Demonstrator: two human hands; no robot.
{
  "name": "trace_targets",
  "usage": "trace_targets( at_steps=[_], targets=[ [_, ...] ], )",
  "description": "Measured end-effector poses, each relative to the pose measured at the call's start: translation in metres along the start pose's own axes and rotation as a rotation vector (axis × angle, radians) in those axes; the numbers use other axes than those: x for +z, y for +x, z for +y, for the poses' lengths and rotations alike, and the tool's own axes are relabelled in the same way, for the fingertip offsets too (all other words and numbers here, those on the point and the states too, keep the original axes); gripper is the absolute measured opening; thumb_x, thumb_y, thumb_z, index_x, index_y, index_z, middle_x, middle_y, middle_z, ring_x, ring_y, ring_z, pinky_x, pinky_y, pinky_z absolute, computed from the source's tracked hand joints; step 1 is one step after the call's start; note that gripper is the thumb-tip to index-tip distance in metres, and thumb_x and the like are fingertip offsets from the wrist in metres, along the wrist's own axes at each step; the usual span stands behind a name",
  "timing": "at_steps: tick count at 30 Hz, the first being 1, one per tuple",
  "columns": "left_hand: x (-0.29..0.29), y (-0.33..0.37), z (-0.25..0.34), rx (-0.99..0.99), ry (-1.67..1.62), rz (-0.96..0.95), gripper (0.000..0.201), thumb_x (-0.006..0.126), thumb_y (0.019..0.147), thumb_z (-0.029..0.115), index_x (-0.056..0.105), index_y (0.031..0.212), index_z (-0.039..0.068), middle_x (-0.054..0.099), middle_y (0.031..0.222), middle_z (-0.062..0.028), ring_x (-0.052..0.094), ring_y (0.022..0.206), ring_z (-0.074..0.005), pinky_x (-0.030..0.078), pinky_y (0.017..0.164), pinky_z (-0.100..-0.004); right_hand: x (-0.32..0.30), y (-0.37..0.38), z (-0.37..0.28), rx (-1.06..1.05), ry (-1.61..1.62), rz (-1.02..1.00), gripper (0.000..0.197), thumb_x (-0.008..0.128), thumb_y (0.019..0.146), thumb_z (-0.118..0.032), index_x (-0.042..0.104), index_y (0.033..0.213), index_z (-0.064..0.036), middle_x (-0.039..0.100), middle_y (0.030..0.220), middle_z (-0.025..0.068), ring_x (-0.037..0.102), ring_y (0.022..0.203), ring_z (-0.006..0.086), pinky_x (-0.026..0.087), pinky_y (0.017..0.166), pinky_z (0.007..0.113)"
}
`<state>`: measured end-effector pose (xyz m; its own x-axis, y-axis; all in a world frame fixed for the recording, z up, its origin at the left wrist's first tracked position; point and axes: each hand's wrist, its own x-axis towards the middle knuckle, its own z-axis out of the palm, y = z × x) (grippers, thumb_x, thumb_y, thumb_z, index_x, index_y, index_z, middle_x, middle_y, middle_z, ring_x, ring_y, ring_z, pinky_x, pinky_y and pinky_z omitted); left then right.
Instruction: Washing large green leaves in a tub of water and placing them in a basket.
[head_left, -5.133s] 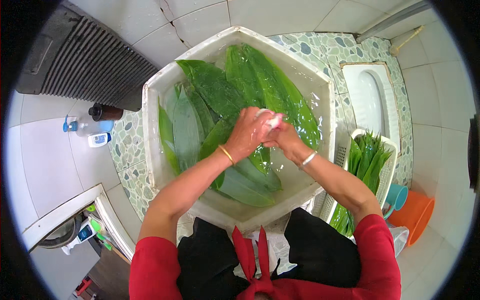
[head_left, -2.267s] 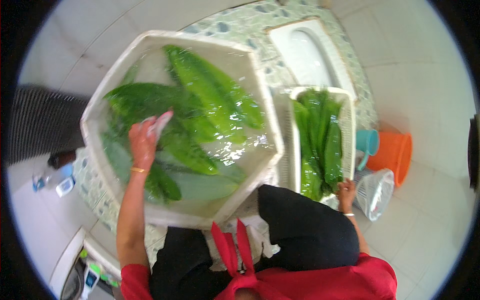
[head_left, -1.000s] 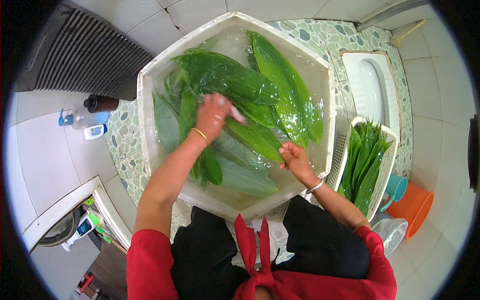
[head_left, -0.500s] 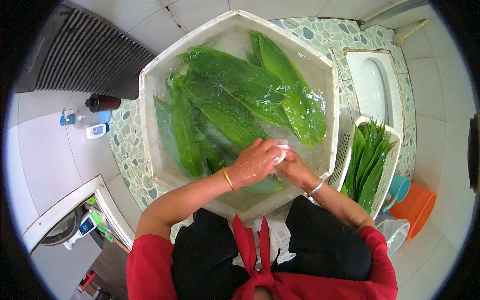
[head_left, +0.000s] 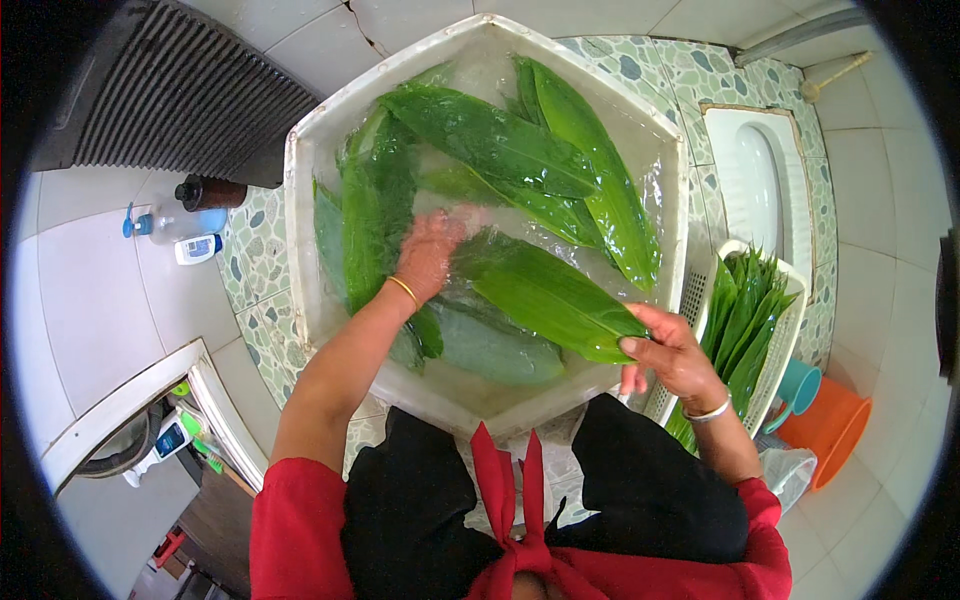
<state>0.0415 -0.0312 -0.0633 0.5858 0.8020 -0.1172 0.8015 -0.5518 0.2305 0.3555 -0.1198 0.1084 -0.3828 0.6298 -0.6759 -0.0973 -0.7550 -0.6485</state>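
Note:
A white plastic tub (head_left: 300, 240) full of water holds several broad green leaves (head_left: 480, 130), most of them lying under or at the surface. My right hand (head_left: 675, 355) pinches the narrow end of one long leaf (head_left: 560, 300) between thumb and fingers, over the tub's right front side. The far end of that leaf dips into the water. My left hand (head_left: 432, 255) is partly under water beside it, left of the tub's middle. Ripples and blur hide its fingertips, so whether they grip anything does not show.
A white slatted basket (head_left: 795, 300) of upright leaves stands right of the tub, close to my right wrist. Beyond are a teal cup (head_left: 797, 385), an orange bucket (head_left: 830, 425) and a squat toilet (head_left: 755, 180). Bottles (head_left: 195, 222) and a black ridged washboard-like panel (head_left: 190, 90) flank the left.
My hands have come apart from a white-and-pink cloth-like thing they held together. The left moved left into the water; the right moved right and took hold of a leaf's end.

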Motion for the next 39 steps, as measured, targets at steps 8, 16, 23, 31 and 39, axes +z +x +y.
trace_targets(
  at_steps=[8, 16, 23, 31, 39],
  targets=[
    [0.011, 0.013, -0.023, -0.205, -0.122, 0.040, 0.044, 0.056, 0.070, -0.001, 0.051, 0.113, 0.004, 0.052, 0.104, -0.0197, 0.050, 0.097, -0.0379, 0.041, 0.091, -0.0419, 0.035, -0.042, -0.085, -0.578, -0.297, 0.110, 0.026, 0.051, 0.080, 0.002, 0.059, 0.105, 0.0040, 0.060, 0.089, 0.0152, 0.059, 0.049, 0.0140, 0.044, 0.044, 0.021],
    [-0.033, -0.005, -0.003, -0.282, -0.606, 0.078, 0.021, 0.059, 0.073, 0.013, 0.054, 0.092, 0.005, 0.055, 0.084, -0.0167, 0.052, 0.082, -0.0351, 0.042, 0.071, -0.0409, 0.052, 0.004, -0.046, -1.024, -1.122, -0.118, 0.036, 0.058, 0.067, 0.000, 0.062, 0.102, -0.0044, 0.051, 0.106, 0.0161, 0.059, 0.085, 0.0246, 0.051, 0.057, 0.030],
    [-0.045, -0.041, 0.005, -0.377, -0.761, -0.069, 0.020, 0.059, 0.071, 0.013, 0.056, 0.088, 0.004, 0.055, 0.082, -0.0169, 0.054, 0.079, -0.0333, 0.044, 0.072, -0.0387, 0.012, 0.066, 0.080, -0.567, -0.948, -0.011, 0.035, 0.063, 0.073, -0.004, 0.057, 0.108, -0.0014, 0.048, 0.110, 0.0135, 0.056, 0.081, 0.0235, 0.049, 0.066, 0.032],
    [-0.107, -0.025, 0.033, -0.586, -1.316, -0.238, 0.016, 0.058, 0.074, 0.010, 0.053, 0.087, 0.005, 0.058, 0.085, -0.0129, 0.057, 0.077, -0.0270, 0.046, 0.072, -0.0345, -0.003, 0.086, 0.111, -0.256, 0.086, 0.437, 0.037, 0.061, 0.079, 0.001, 0.048, 0.113, -0.0039, 0.054, 0.094, 0.0010, 0.053, 0.080, 0.0100, 0.050, 0.067, 0.025],
    [-0.048, 0.007, 0.105, 0.262, -0.705, 0.111, 0.026, 0.059, 0.080, 0.011, 0.056, 0.106, 0.011, 0.051, 0.101, -0.0136, 0.049, 0.096, -0.0299, 0.044, 0.077, -0.0366, 0.018, 0.100, 0.105, -0.006, 0.194, 0.218, 0.036, 0.065, 0.076, -0.002, 0.050, 0.109, -0.0059, 0.057, 0.089, 0.0014, 0.054, 0.076, 0.0101, 0.048, 0.061, 0.024]
  ],
)
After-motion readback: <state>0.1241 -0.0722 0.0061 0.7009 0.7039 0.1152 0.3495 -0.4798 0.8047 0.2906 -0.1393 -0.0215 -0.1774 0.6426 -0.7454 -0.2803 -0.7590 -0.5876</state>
